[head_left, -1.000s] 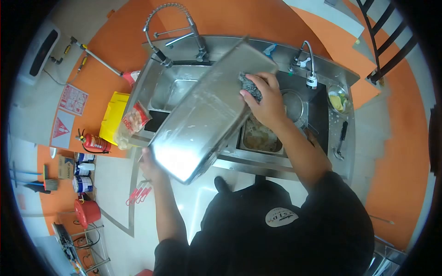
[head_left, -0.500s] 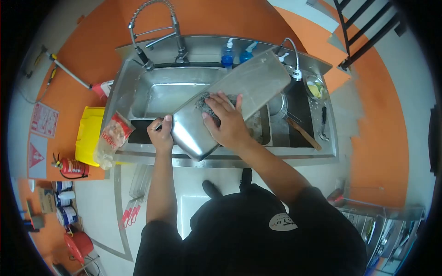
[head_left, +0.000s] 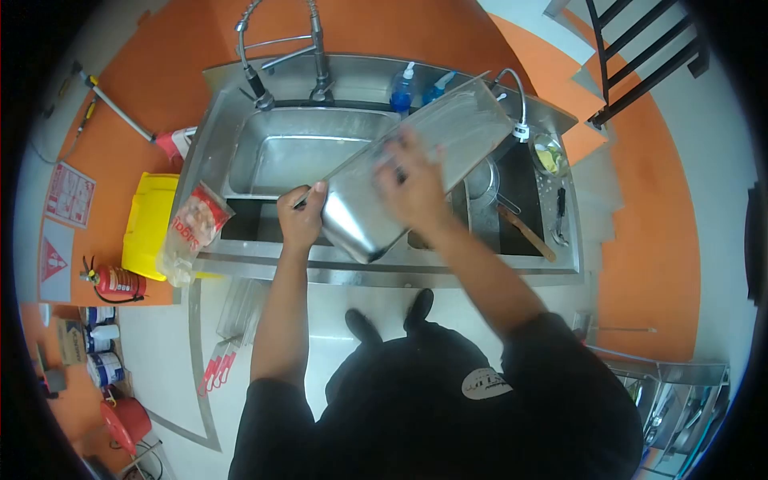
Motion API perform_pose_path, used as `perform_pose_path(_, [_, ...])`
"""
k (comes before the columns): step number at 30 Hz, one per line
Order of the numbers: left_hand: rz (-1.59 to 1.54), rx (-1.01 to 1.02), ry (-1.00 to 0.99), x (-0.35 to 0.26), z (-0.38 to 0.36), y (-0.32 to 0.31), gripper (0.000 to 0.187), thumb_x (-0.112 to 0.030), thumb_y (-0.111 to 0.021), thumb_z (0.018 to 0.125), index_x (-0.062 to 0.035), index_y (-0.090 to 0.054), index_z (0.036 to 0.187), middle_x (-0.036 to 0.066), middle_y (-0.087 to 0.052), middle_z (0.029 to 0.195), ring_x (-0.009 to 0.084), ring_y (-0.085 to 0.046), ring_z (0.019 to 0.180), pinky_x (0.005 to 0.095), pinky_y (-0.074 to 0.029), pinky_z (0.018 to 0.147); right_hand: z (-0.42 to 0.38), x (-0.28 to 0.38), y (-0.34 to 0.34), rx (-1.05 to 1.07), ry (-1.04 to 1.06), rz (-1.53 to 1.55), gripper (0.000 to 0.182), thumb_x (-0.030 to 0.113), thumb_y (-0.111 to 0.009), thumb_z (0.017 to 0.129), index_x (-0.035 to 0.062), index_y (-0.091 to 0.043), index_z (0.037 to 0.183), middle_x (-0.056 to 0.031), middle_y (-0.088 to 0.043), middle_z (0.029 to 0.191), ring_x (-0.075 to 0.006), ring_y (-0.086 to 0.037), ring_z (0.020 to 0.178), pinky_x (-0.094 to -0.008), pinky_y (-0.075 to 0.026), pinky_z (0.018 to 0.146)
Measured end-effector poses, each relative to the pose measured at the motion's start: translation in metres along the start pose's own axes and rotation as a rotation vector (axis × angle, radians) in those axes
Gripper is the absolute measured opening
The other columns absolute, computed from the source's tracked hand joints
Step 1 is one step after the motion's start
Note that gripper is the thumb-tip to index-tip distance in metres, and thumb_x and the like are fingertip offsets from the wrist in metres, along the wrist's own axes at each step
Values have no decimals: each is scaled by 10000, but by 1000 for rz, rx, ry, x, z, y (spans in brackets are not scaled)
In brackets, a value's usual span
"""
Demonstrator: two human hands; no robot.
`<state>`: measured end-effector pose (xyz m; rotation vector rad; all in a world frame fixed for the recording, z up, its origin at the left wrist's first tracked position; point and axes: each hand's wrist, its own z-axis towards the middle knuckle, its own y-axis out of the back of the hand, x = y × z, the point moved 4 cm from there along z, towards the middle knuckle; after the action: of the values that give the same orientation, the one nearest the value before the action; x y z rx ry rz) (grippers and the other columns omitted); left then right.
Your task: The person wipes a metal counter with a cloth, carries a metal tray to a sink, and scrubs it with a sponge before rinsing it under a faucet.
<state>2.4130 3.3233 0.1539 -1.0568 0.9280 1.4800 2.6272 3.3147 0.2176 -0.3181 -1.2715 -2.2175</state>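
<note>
My left hand (head_left: 301, 214) is closed around the rim at the near left corner of a long stainless steel food pan (head_left: 464, 132). The pan is tilted over the sink counter, running from lower left to upper right. My right hand (head_left: 414, 186) presses on the pan's broad surface, and its fingers are smeared by motion. A dark bit of a steel wool scrubber (head_left: 400, 174) shows at the fingers; the hand covers the rest.
Behind the pan lie a sink basin (head_left: 320, 144), a spring faucet (head_left: 322, 76) and a blue soap bottle (head_left: 402, 92). A sugar bag (head_left: 198, 224) lies at the counter's left. To the right are a wooden handle (head_left: 528, 234), a bowl (head_left: 550, 154) and a small tap (head_left: 522, 104).
My left hand and the pan's near end have shifted right and slightly up in view. My right hand has slid up along the pan, and the steel wool is now mostly hidden.
</note>
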Motion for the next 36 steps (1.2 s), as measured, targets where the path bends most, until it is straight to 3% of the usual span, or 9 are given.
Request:
perform_pose_path(4, [-15, -2, -5, -3, -3, -5, 447, -269, -686, 894, 13, -519, 590, -37, -453, 557, 53, -385, 585, 255, -318, 497, 25, -26, 17, -171, -283, -78, 359, 295, -550, 900, 50, -625, 1150, -282, -422, 1402, -410, -353, 1363, -679, -140, 1088])
perform_pose_path(9, [23, 6, -4, 6, -8, -5, 440, -280, -661, 898, 10, -512, 602, -29, -452, 566, 67, -387, 600, 257, -326, 513, -32, 63, -8, 129, 98, 77, 372, 237, -605, 839, 77, -617, 1175, -239, -403, 1441, -400, -326, 1384, -661, -128, 1103])
perform_pose_path(16, [96, -9, -19, 1, -7, -3, 438, -323, -647, 905, 18, -554, 647, -29, -481, 588, 67, -401, 623, 262, -337, 552, 38, -134, 38, -279, -348, -39, 406, 238, -571, 873, 91, -573, 1252, -225, -419, 1428, -358, -307, 1408, -661, -111, 1116])
perform_pose_path(20, [119, -2, 3, -8, 1, -14, 496, -370, -634, 920, -1, -494, 619, -44, -426, 576, 63, -360, 610, 273, -283, 528, -39, -13, 9, 154, 130, -58, 424, 236, -584, 863, 124, -539, 1269, -170, -454, 1411, -342, -301, 1416, -698, -81, 1099])
perform_pose_path(23, [134, 76, -8, -2, 4, -6, 546, -438, -614, 928, -30, -446, 607, -57, -375, 575, 66, -323, 593, 286, -245, 524, -17, -54, 17, 89, 97, -7, 400, 229, -584, 857, 128, -560, 1243, -145, -479, 1399, -345, -327, 1402, -709, -84, 1090])
perform_pose_path(26, [165, 68, 18, -1, 6, -9, 539, -441, -622, 921, -39, -449, 606, -56, -376, 575, 68, -323, 590, 287, -239, 524, 59, -166, 50, -220, -296, 19, 360, 213, -539, 888, 115, -566, 1233, -138, -517, 1368, -358, -448, 1309, -700, -97, 1093])
perform_pose_path(29, [232, -71, -1, 4, 8, -8, 527, -444, -632, 912, -54, -461, 601, -62, -380, 579, 66, -323, 586, 283, -233, 525, 81, -171, 45, -128, -332, -69, 352, 238, -512, 907, 118, -565, 1234, -136, -518, 1365, -356, -483, 1274, -693, -111, 1095])
perform_pose_path(33, [176, 51, 105, 2, 4, -8, 471, -430, -652, 893, -59, -525, 634, -80, -398, 603, 55, -330, 587, 269, -237, 528, 14, -31, 4, 201, 371, 183, 355, 330, -582, 872, 153, -616, 1178, -136, -542, 1316, -320, -453, 1296, -658, -149, 1104])
perform_pose_path(36, [172, -6, 88, 3, 2, -4, 408, -387, -669, 874, -31, -579, 696, -64, -451, 644, 59, -378, 625, 259, -289, 553, 47, -71, 11, 106, 173, 143, 363, 351, -615, 842, 171, -632, 1156, -160, -546, 1299, -333, -429, 1310, -653, -165, 1099])
